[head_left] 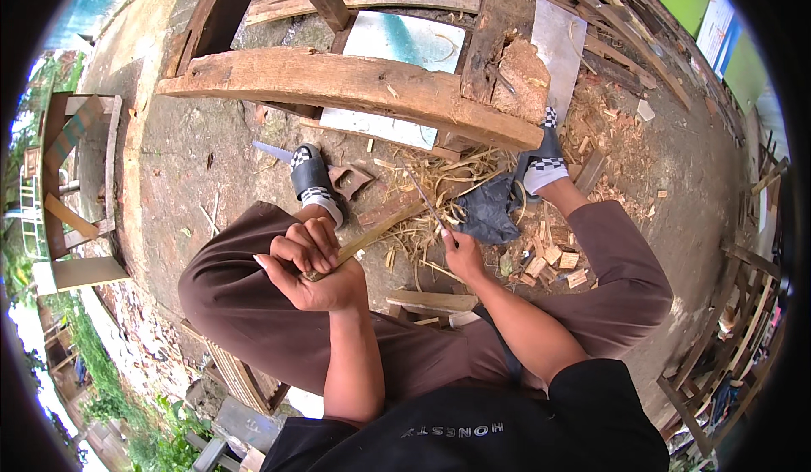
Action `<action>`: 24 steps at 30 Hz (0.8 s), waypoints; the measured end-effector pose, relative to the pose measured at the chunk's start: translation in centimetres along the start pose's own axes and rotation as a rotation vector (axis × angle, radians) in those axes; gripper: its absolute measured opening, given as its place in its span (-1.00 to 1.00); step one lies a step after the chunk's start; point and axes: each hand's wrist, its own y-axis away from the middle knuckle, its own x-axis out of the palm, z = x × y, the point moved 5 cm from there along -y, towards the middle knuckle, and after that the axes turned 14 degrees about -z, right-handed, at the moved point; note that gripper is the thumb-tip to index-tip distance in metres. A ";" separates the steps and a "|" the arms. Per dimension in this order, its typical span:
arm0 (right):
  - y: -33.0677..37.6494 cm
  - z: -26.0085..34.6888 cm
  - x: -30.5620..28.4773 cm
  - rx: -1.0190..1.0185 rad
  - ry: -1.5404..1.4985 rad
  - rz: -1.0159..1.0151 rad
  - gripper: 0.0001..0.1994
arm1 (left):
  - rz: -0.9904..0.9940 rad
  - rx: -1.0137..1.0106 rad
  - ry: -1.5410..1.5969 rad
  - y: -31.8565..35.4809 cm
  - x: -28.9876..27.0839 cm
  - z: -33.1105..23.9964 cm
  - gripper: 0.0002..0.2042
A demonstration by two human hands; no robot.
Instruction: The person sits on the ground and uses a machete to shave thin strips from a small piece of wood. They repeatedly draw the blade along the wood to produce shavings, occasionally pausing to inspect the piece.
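Observation:
My left hand [314, 267] is closed around the near end of a yellowish-brown wooden or bamboo strip [382, 229], which slants up and right away from me. In my right hand [464, 257] is a thin, dark-bladed knife [428, 199], its blade pointing away and to the left. Most of the knife's handle is hidden by my fingers. The blade lies near the strip's far end; whether they touch I cannot tell. Beneath both is a heap of curled pale shavings [429, 248] on the ground, between my feet.
A heavy wooden frame with a thick beam [338, 83] stands just beyond my feet. A black plastic bag [490, 210] and small wood blocks [553, 256] lie to the right. By my left foot is a saw [272, 151]. Stacked planks [380, 0] lie behind the frame.

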 end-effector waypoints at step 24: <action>0.1 3.1 0.1 -0.034 -0.098 0.030 -0.63 | -0.135 0.066 -0.017 -0.4 -1.0 -0.3 -0.49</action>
